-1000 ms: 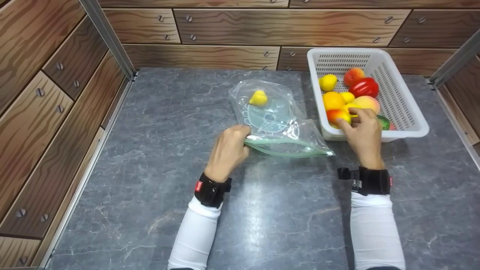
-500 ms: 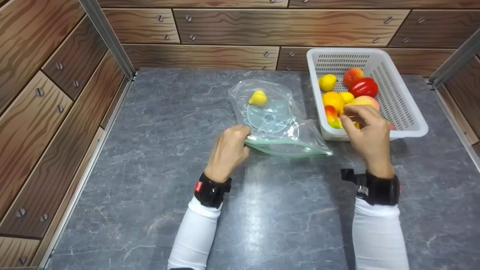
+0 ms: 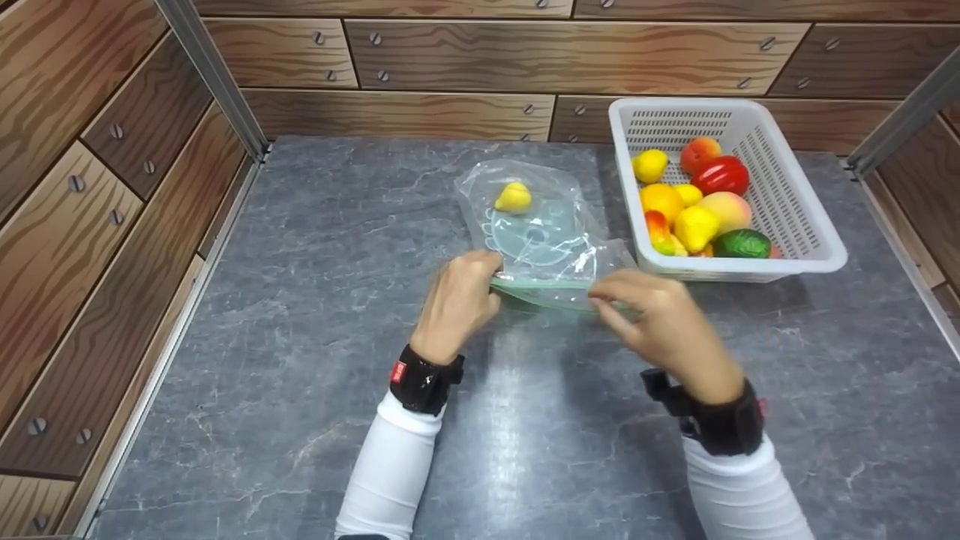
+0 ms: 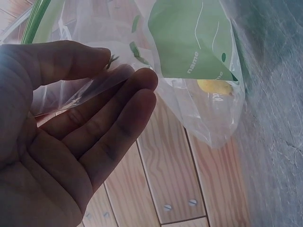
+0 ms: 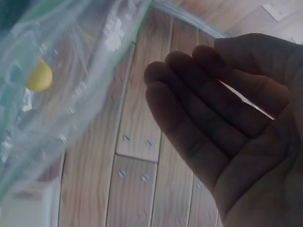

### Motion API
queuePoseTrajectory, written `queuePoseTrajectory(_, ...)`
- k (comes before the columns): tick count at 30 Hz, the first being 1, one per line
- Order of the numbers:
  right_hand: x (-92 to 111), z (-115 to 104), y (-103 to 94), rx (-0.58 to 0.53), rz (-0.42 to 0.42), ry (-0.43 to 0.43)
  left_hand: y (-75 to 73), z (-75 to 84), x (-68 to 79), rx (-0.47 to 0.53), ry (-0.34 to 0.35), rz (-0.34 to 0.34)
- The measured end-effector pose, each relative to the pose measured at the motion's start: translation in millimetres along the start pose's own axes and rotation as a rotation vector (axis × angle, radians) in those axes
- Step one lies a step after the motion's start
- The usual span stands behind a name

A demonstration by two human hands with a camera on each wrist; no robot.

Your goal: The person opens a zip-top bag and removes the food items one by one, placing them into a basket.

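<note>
A clear zip bag (image 3: 551, 176) with a green zip strip lies flat on the table, its mouth facing me. Inside it rests a small yellow pear-shaped fruit (image 3: 514, 198). My left hand (image 3: 456, 304) pinches the left end of the bag's mouth; the left wrist view shows the plastic between thumb and fingers (image 4: 120, 123). Over the right part of the mouth hovers my right hand (image 3: 667, 322), slightly blurred. Its fingers (image 5: 189, 127) are loosely bent with nothing seen between them. Whether a fingertip touches the zip strip, I cannot tell.
At the back right stands a white slotted basket (image 3: 806, 202). It holds several fruits and vegetables, among them a red pepper-like piece (image 3: 721, 176), a peach (image 3: 726, 211) and a dark green one (image 3: 742, 244). A wood-patterned wall (image 3: 450, 56) borders the grey table (image 3: 300, 315).
My right hand has left the basket and moved left to the bag's mouth. A red-yellow fruit in the basket has shifted and tilted. The left hand and bag have stayed in place.
</note>
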State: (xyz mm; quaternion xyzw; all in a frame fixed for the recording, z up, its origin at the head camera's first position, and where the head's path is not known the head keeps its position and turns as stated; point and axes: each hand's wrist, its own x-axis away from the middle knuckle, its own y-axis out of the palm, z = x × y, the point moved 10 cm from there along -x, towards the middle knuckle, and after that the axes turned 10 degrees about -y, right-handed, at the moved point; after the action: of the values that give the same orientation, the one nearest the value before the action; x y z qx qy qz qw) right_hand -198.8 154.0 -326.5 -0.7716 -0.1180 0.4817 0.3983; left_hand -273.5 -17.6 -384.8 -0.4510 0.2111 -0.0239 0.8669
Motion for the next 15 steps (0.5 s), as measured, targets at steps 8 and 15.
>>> queuePoseTrajectory(8, 2, 13, 57.1, 0.018, -0.233, 0.119, -1.4, 5.7, 0.8, 0.032, 0.046, 0.002)
queuePoseTrajectory(15, -7, 40, 87.3, 0.066, -0.322, 0.203, 1.8, 9.0, -0.3, 0.082, 0.090, -0.045)
